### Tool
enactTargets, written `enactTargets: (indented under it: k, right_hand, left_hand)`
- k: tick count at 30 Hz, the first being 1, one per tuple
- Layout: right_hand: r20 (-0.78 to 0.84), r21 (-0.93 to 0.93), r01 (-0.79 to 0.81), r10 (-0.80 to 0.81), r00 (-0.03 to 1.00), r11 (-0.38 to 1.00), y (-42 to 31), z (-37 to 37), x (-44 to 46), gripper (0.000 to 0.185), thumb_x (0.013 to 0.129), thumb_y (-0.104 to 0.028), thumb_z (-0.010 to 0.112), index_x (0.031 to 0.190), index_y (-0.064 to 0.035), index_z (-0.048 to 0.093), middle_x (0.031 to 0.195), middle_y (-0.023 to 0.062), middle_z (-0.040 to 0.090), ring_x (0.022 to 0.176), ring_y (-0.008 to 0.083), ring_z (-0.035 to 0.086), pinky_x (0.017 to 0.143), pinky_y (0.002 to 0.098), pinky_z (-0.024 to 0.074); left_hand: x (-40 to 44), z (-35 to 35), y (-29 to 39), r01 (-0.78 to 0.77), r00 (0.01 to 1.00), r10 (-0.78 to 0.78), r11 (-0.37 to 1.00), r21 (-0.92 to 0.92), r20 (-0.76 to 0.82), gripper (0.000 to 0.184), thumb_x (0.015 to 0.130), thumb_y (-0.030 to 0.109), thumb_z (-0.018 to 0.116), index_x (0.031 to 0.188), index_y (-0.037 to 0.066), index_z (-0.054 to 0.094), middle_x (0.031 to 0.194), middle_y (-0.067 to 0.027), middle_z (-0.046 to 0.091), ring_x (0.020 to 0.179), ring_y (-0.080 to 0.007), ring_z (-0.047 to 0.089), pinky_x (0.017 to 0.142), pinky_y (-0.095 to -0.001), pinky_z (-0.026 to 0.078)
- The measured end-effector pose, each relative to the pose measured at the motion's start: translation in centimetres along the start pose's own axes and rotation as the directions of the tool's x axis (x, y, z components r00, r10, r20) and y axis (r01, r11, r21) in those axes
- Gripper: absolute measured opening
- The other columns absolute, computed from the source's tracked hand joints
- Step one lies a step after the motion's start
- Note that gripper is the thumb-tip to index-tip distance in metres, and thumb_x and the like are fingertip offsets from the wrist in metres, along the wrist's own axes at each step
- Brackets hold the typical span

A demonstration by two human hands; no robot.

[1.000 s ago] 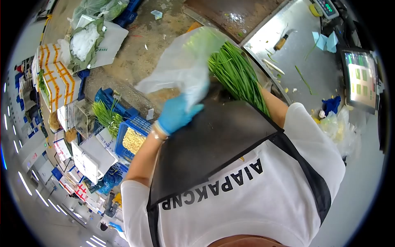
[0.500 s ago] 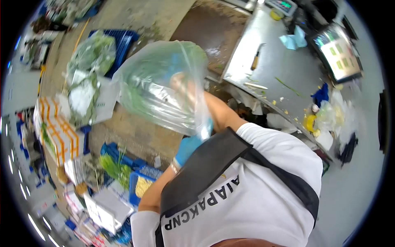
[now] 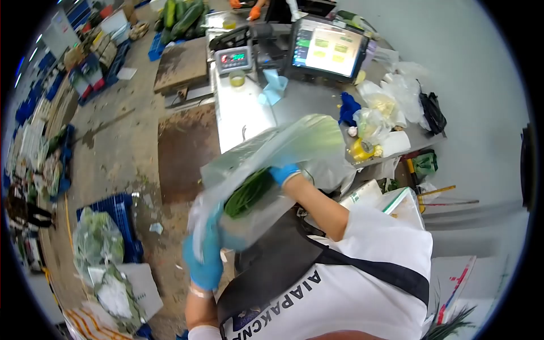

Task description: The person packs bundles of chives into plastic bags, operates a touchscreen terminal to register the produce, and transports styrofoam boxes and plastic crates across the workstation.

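A large clear plastic bag [image 3: 334, 136] lies slanted in front of my chest, with long green vegetables inside. Dark green leaves [image 3: 249, 192] show at its near left end, and paler green fills the far right end. My left hand [image 3: 204, 255], in a blue glove, is closed on the bag's left edge, its fingertips partly covered by plastic. My right hand [image 3: 285, 173], also blue-gloved, grips the bag at its middle beside the leaves. Some of its fingers are hidden by the plastic and greens.
A steel table [image 3: 243, 107] ahead bears a scale [image 3: 233, 59], a touch screen [image 3: 326, 50], tape rolls [image 3: 362, 149] and plastic bags. Bagged vegetables [image 3: 97, 238] and a blue pallet [image 3: 122, 221] stand on the floor at left. Another person's orange-gloved hand [image 3: 255, 12] is at the far end.
My view has turned right towards the table. The bag has swung from upright bulging to lying slanted near the table edge. My hands have moved apart, left at one end, right at the middle.
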State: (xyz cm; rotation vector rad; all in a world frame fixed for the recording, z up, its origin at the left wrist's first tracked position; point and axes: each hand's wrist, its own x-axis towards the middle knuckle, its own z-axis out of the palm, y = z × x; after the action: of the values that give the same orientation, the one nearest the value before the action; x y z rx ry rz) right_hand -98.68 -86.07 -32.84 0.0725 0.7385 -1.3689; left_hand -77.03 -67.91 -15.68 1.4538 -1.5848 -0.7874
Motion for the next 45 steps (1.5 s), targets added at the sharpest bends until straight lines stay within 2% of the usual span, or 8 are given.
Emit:
enactTargets:
  k: [4,6,10,17,25,39,44,45]
  right_hand:
    - [-0.306,-0.388,-0.241,0.122,0.944,0.89,-9.8,-8.2,6.0,0.042,0.096,-0.029,0.052,0.133,-0.0106,0.047,0.137,0.0145,0.05,0.117,0.0299,0.055,0.092,0.0468,0.0495]
    - [-0.136,-0.699,-0.159,0.089,0.987,0.698,-13.1,-12.3,6.5,0.041,0.096,-0.027,0.052,0.131,-0.0083,0.047,0.131,0.0178,0.053,0.112,0.0299,0.059,0.086,0.0405,0.053]
    - [-0.107,-0.58,-0.364,0.375,0.921,0.729,-19.2,-11.6,5.2,0.038,0.095,-0.027,0.053,0.124,-0.0026,0.053,0.107,0.0198,0.066,0.093,0.0256,0.068,0.07,0.0275,0.0567]
    - [0.03,-0.999,0.027,0.159,0.987,0.02,-30.6,-1.5,7.0,0.037,0.091,-0.04,0.059,0.093,-0.0051,0.069,0.067,0.0052,0.065,0.058,0.0157,0.063,0.06,0.0272,0.0529]
    - [0.615,-0.766,0.559,-0.11,0.781,-0.317,-39.1,6.8,30.0,0.051,0.073,-0.048,0.078,0.078,-0.001,0.061,0.086,0.0104,0.06,0.082,0.0162,0.056,0.077,0.0286,0.0473]
    - [0.653,-0.753,0.619,-0.136,0.745,-0.224,-40.9,10.6,42.4,0.056,0.074,-0.057,0.074,0.062,-0.0038,0.061,0.06,0.0077,0.055,0.058,0.0135,0.051,0.057,0.0304,0.0463]
    - [0.653,-0.742,0.658,0.363,0.664,0.131,-33.4,4.8,29.3,0.053,0.077,-0.044,0.075,0.112,-0.0073,0.059,0.109,0.0093,0.058,0.092,0.0214,0.06,0.084,0.036,0.0505]
    - [0.516,-0.76,0.639,0.489,0.703,-0.116,-33.3,6.0,23.3,0.067,0.077,-0.04,0.075,0.13,-0.0098,0.048,0.123,0.0117,0.053,0.108,0.026,0.056,0.095,0.038,0.0458]
  left_hand:
    - [13.5,8.3,-1.4,0.161,0.976,-0.09,0.909,-0.385,0.196,0.033,0.099,0.016,0.044,0.12,0.001,0.064,0.096,-0.0006,0.063,0.079,-0.0066,0.051,0.069,-0.0189,0.041]
    - [17.0,12.8,-5.1,0.327,0.931,-0.204,0.835,-0.443,0.304,0.029,0.097,0.018,0.051,0.118,0.003,0.066,0.081,0.0038,0.058,0.07,-0.0038,0.048,0.063,-0.0186,0.04]
    - [20.6,16.4,-4.8,0.286,0.953,-0.206,0.855,-0.432,0.222,0.028,0.095,0.02,0.057,0.116,0.003,0.067,0.081,0.0059,0.058,0.066,-0.0025,0.044,0.058,-0.0182,0.037]
    - [23.8,17.8,-3.9,0.36,0.925,-0.378,0.837,-0.412,0.04,0.03,0.092,0.011,0.062,0.119,-0.002,0.063,0.092,0.0027,0.061,0.076,-0.0046,0.05,0.066,-0.019,0.042]
    - [24.6,19.5,-3.4,0.43,0.862,-0.492,0.837,-0.337,-0.122,0.034,0.091,0.014,0.062,0.121,-0.002,0.061,0.103,-0.0019,0.064,0.083,-0.0088,0.056,0.073,-0.0237,0.046]
    - [26.0,20.8,-0.8,0.54,0.771,-0.598,0.796,-0.272,-0.219,0.031,0.093,0.012,0.06,0.121,-0.001,0.06,0.075,-0.0002,0.059,0.06,-0.0075,0.051,0.052,-0.0207,0.041]
    - [27.5,21.7,0.4,0.499,0.807,-0.551,0.829,-0.252,-0.212,0.029,0.094,0.011,0.057,0.12,-0.002,0.06,0.073,-0.0005,0.058,0.058,-0.0076,0.051,0.05,-0.022,0.041]
    - [27.8,21.8,0.8,0.504,0.816,-0.542,0.837,-0.213,-0.2,0.028,0.095,0.012,0.057,0.119,-0.001,0.061,0.073,0.0007,0.058,0.059,-0.0071,0.051,0.052,-0.0216,0.041]
